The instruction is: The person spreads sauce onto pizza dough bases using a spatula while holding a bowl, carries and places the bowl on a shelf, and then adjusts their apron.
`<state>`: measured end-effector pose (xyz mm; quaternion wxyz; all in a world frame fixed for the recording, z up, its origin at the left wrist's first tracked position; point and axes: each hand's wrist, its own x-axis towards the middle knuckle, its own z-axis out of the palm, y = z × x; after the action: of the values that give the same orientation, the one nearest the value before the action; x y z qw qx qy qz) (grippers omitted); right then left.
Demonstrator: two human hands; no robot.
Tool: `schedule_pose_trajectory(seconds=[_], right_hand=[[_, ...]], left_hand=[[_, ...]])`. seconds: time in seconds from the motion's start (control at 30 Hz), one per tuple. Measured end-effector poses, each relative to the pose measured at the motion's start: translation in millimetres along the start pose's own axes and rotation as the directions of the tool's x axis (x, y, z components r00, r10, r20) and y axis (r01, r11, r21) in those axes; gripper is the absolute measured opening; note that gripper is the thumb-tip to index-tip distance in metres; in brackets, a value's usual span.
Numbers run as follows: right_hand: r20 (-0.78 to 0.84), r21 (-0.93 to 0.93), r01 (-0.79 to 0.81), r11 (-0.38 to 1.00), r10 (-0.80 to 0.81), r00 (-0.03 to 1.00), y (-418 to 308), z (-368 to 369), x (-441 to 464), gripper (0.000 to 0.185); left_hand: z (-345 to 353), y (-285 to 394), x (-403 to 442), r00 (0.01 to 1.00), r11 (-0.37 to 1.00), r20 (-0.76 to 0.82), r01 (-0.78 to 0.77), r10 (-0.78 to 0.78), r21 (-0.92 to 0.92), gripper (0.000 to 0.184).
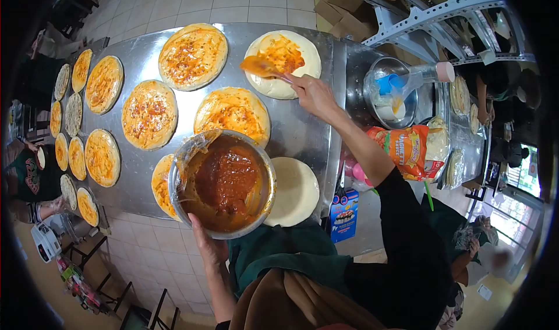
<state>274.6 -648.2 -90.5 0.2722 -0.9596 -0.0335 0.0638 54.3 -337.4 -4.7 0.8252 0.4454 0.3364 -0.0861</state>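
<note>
“Brown cloth [297, 298] lies nearest, at five o'clock from the steel bowl [266, 175], taken here as the dial's hub. What follows, from the left?”

“Coated rounds [103, 158], at nine to ten o'clock, spread in a single layer on the steel table [300, 126], presumably so that wet tops stay unsmeared.”

“And the left hand [209, 248]?”

“Between six and seven o'clock, holding the bowl by its rim, mouth upward; such a hold probably keeps the red sauce [227, 175] within easy reach of the spoon [261, 68].”

“Where is that spoon?”

“Near half past twelve, laid almost flat across a part-coated round [285, 53], an attitude suited to smoothing rather than pouring.”

“And farther right?”

“At three o'clock, a bare round [295, 193], partly hidden by the bowl. Between one and two, the right hand [314, 94], fingers closed about the spoon's handle, which leaves the uncoated margin visible. Nearly at three, farther out, a sauce pouch [399, 152], perhaps kept off the table's working area to spare room.”
</note>
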Motion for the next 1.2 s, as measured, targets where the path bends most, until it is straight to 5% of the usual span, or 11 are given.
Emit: schedule_pose_trajectory(seconds=[0.1, 0.13, 0.23, 0.33, 0.47, 0.6, 0.83, 0.93, 1.07, 1.2], right_hand=[[-0.179, -0.056, 0.026, 0.998, -0.036, 0.983, 14.9, -3.3, 16.0, 0.033], [-0.174, -0.254, -0.023, 0.967, -0.022, 0.985, 25.0, -12.9, 26.4, 0.033], [-0.242, -0.317, -0.187, 0.930, 0.111, 0.964, 58.5, -42.6, 29.4, 0.034], [-0.314, -0.251, -0.208, 0.945, 0.124, 0.941, 72.1, -53.7, 22.3, 0.034], [-0.250, -0.204, -0.039, 0.978, -0.014, 0.968, 45.3, -35.4, 20.5, 0.034], [-0.267, -0.243, -0.180, 0.953, 0.113, 0.957, 55.5, -45.5, 26.3, 0.034], [-0.227, -0.279, -0.131, 0.951, 0.067, 0.971, 65.2, -31.1, 2.0, 0.034], [-0.327, -0.154, -0.194, 0.969, 0.136, 0.935, 83.9, -46.0, 5.0, 0.034], [-0.288, -0.123, -0.003, 0.992, -0.033, 0.957, 78.5, -35.5, -2.9, 0.036], [-0.296, -0.171, -0.064, 0.983, 0.010, 0.955, 93.4, -29.7, -25.6, 0.036]], left_hand=[[2.5, 0.1, -3.1, 1.000, 1.000, 0.002, 0.002, -0.002, 0.008, 0.072], [3.8, 0.4, -4.0, 1.000, 1.000, -0.005, 0.006, -0.006, 0.011, 0.072], [2.3, -1.2, -5.2, 1.000, 1.000, -0.010, -0.012, 0.012, 0.014, 0.072], [5.5, -0.8, -8.8, 1.000, 1.000, -0.017, 0.005, -0.005, 0.002, 0.072], [4.0, -2.2, -5.3, 0.999, 0.999, 0.029, 0.029, -0.028, -0.014, 0.070], [8.6, -1.4, -8.1, 1.000, 1.000, 0.017, -0.002, 0.002, 0.006, 0.070], [6.6, -4.3, -8.8, 1.000, 1.000, 0.024, 0.018, -0.018, 0.013, 0.071], [9.5, -3.7, -10.3, 1.000, 1.000, 0.025, -0.001, 0.001, 0.003, 0.071], [12.9, -2.6, -10.5, 0.999, 0.999, 0.008, 0.034, -0.034, -0.026, 0.072], [11.1, -5.6, -9.4, 1.000, 1.000, 0.024, -0.016, 0.016, -0.013, 0.072]])
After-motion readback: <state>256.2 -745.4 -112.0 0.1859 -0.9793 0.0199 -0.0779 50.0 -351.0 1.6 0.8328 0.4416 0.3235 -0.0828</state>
